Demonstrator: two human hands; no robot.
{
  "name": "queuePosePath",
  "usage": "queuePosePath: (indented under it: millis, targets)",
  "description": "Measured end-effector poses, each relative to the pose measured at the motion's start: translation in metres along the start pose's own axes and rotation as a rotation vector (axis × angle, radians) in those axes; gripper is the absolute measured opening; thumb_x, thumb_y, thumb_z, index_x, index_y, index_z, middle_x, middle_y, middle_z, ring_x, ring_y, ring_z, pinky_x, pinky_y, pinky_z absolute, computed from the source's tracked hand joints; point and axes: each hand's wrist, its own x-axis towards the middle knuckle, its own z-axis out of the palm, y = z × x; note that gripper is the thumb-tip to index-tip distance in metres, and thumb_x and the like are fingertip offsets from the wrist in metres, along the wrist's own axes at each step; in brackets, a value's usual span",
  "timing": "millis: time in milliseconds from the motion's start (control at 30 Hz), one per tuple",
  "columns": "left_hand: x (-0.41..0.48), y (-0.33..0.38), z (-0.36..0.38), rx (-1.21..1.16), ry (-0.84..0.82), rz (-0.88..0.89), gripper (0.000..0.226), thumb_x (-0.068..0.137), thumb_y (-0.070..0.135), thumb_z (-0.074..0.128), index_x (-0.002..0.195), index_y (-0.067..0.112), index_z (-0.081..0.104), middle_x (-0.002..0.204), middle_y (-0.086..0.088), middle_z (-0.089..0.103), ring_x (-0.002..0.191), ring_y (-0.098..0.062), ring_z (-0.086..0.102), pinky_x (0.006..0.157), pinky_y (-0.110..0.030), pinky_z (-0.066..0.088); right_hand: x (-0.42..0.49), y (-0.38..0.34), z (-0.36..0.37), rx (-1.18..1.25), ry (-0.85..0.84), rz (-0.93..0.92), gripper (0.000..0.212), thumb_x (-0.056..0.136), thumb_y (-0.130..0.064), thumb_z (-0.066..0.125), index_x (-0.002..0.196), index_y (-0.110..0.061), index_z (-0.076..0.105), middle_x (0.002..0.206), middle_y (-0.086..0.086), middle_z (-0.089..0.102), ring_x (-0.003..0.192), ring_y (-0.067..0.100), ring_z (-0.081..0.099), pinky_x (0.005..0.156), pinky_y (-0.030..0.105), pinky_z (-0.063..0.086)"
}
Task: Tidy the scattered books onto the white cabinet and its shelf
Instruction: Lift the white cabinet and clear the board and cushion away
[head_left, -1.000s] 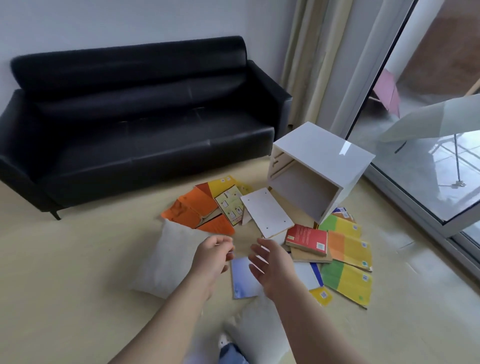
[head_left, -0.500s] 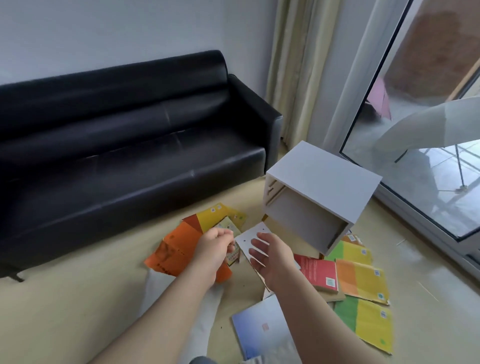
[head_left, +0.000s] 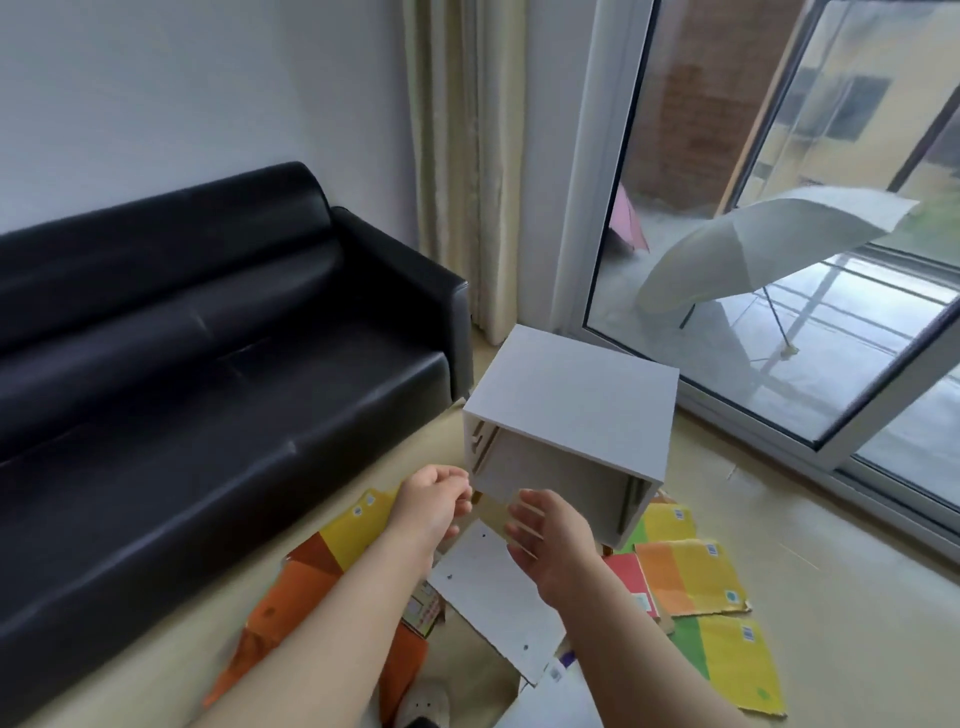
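The white cabinet (head_left: 576, 400) stands on the floor with its open front facing me and nothing inside. A loose white shelf board (head_left: 493, 592) lies flat on the floor before it. My left hand (head_left: 428, 501) hovers at the cabinet's lower left corner with fingers loosely curled and nothing in it. My right hand (head_left: 550, 535) is spread open just in front of the opening, above the board. Thin books lie scattered around: orange and yellow ones (head_left: 317, 566) to the left, a red one (head_left: 631, 577) and orange-yellow-green ones (head_left: 691, 577) to the right.
A black leather sofa (head_left: 208, 374) runs along the left. Curtains (head_left: 467, 166) hang behind the cabinet, and a sliding glass door (head_left: 779, 260) fills the right side with an umbrella outside. A foot in a light shoe (head_left: 423, 704) shows at the bottom.
I have stepped closer and the view has tilted up. Both hands have moved forward from above the books to the cabinet's open front.
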Motion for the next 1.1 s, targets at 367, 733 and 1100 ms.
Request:
queuePosePath:
  millis: [367,733,1100]
  targets:
    - [0.13,0.053,-0.035,0.159,-0.156,-0.016,0.014,0.095,0.011,0.046,0.1,0.015,0.059,0.093,-0.008,0.061,0.089,-0.019,0.057,0.07,-0.027,0.047,0.075,-0.037,0.088,0.156,0.155,0.011,0.012,0.09,-0.014,0.054,0.098,-0.009,0.06,0.084,0.006,0.063,0.068,0.019,0.056,0.061,0.027,0.045]
    - [0.198,0.084,-0.009,0.216,-0.236,-0.026,0.013,0.095,0.012,0.046,0.094,0.016,0.059,0.095,-0.008,0.062,0.088,-0.019,0.058,0.078,-0.032,0.049,0.127,-0.076,0.096,0.198,0.238,0.009,0.017,0.091,-0.015,0.052,0.105,-0.01,0.06,0.089,0.005,0.063,0.074,0.019,0.057,0.064,0.027,0.046]
    - [0.302,0.083,0.087,0.283,-0.239,-0.237,0.012,0.096,0.014,0.045,0.094,0.015,0.056,0.103,-0.011,0.061,0.09,-0.021,0.058,0.078,-0.031,0.049,0.25,-0.14,0.051,0.199,0.316,0.099,0.019,0.094,-0.015,0.048,0.11,-0.009,0.057,0.084,0.002,0.06,0.067,0.015,0.052,0.059,0.026,0.041]
